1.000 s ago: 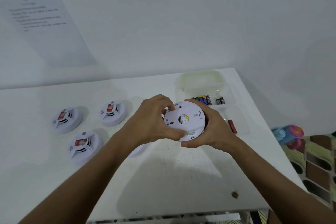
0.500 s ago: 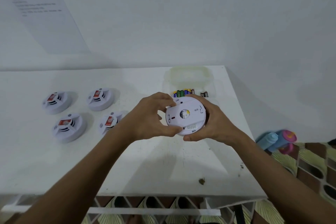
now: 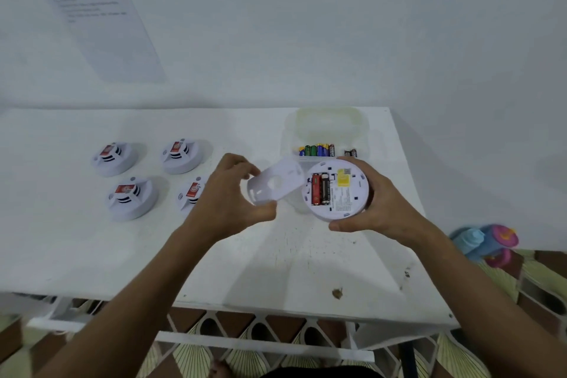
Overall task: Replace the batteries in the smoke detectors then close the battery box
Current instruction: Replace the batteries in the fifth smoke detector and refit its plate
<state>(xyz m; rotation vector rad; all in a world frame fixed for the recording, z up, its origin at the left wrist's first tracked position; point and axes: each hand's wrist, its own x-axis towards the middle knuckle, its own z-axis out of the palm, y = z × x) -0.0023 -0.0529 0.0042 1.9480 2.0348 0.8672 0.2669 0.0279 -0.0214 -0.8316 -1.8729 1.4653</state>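
- My left hand (image 3: 233,196) pinched the detached back cover (image 3: 276,186).
- My right hand (image 3: 372,202) gripped the opened smoke detector (image 3: 336,190), its two batteries (image 3: 320,193) exposed.

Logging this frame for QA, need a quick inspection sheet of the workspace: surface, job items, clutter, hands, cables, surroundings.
Surface: white table, scuffed, with a small brown speck near the front edge.
Job's things: opened smoke detector, back up, one red and one black battery seated; back cover off; four more detectors at left, face up; battery box open, loose batteries inside.
Clutter: nothing seen beyond the speck.
Hands: left hand pinches the back cover; right hand grips the opened smoke detector.
Cables: nothing seen.
Surroundings: white wall with a printed sheet, text unreadable; blue and pink bottles on the patterned floor at right.
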